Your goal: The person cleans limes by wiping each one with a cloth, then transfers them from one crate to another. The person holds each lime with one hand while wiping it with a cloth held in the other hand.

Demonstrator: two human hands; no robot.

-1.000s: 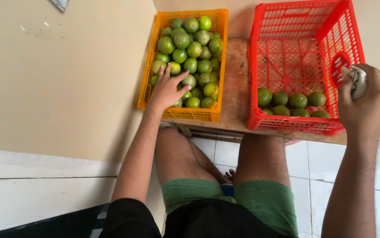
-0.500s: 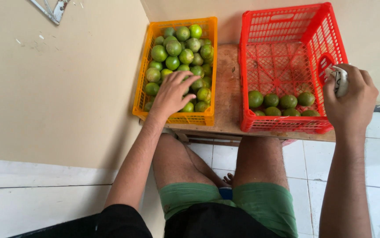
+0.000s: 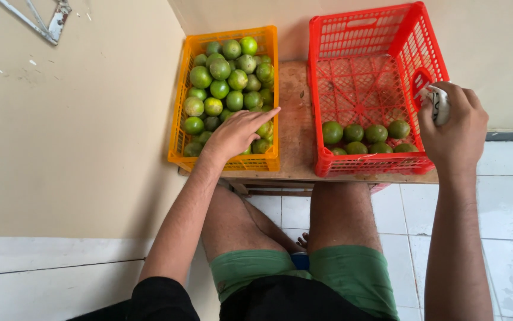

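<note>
**Limes in two crates, a hand on each side**

Limes (image 3: 226,83) fill the orange crate (image 3: 180,128), which stands on a wooden board (image 3: 295,119) against the beige wall (image 3: 78,119). They are heaped nearly to the rim, green and yellow-green, packed touching one another.

The left hand (image 3: 238,132) lies over the near right part of that heap — palm down, fingers stretched long and only slightly spread, the fingertips reaching toward the crate's right wall. It rests flat on the fruit beneath it; whether a lime is caught under the palm cannot be told, since the hand covers that spot. The fingers are not curled into a grasp.

Just beside it, across a bare strip of board, stands the red crate (image 3: 375,30), taller and mostly empty. A small row of limes (image 3: 366,135) sits along its near wall, seven or so, touching each other.

The right hand (image 3: 454,128) hovers at the red crate's right wall, level with the handle cut-out. It is clenched around a small whitish object (image 3: 441,106), of which only a sliver shows between thumb and fingers — too little to tell what it is.

Below the board are the person's bare knees, green shorts (image 3: 339,270) and a white tiled floor (image 3: 506,196).
</note>
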